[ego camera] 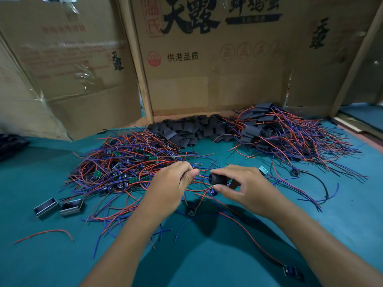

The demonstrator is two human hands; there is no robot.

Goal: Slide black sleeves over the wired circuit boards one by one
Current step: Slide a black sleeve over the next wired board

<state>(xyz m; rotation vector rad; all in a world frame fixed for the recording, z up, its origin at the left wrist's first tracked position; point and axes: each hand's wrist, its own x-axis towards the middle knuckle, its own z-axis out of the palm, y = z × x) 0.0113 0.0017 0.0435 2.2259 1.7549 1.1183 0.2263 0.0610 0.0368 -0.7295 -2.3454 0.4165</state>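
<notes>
Ahead of both hands, propped cardboard boxes (207, 59) walling the far edge of the green table (207, 255). Beyond the left hand, a big tangle of bare boards with red and blue wires (128, 162); beyond the right hand, a heap of finished ones (279, 133), already sleeved; between those 2 heaps, farther back, loose black sleeves (190, 129). Out to the left of the left forearm, 2 small metal cases (59, 207) lying side by side.

Left hand (174, 183): fingers curled, thumb and forefinger pinching a few wires (202, 176) that run across toward the right. Right hand (246, 187): thumb and fingers pinching 1 black sleeve (217, 179), mouth turned toward the left hand. Board at the end of those wires not plainly visible; probably just at or inside the sleeve, cannot tell which.

To do this step well, probably: keep the wires taut and gathered into 1 straight bundle; squeeze the sleeve lightly at its edges so the mouth stays round, not flat; feed the wires through first, then draw the board in squarely, no corner snagging; stop once the board sits fully covered, wires trailing free from one end.
</notes>
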